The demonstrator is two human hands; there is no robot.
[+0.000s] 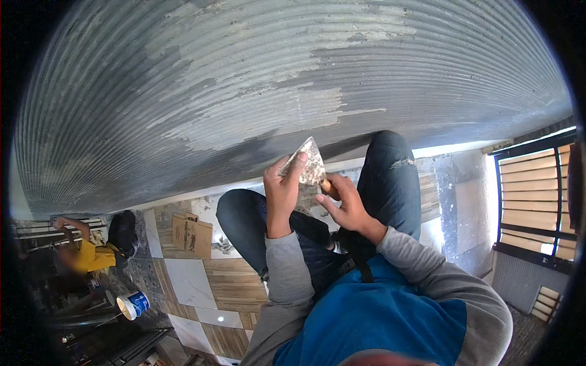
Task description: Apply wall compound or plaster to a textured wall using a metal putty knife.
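A putty knife with a flat, roughly triangular metal blade point(311, 166) is between my hands, in front of the wall. Whitish smears and dark specks cover the blade. My left hand point(285, 186) grips the blade, thumb lying across its face and the other fingers mostly hidden behind it. At the blade's lower right corner shows a bit of brownish handle point(328, 185), with the fingers of my right hand point(349, 206) curled round it. The right thumb sticks out to the left below the handle. Beyond stands the ridged grey wall point(366, 79), with smoother pale patches of filler point(268, 116).
My bent knees point(389, 161) nearly reach the wall's foot. Left, on the wood-and-marble-patterned tile floor point(189, 283), lie flattened cardboard point(191, 236) and a white-and-blue bucket point(133, 305). A person in yellow point(94, 256) is at the far left. A barred window point(537, 195) stands right.
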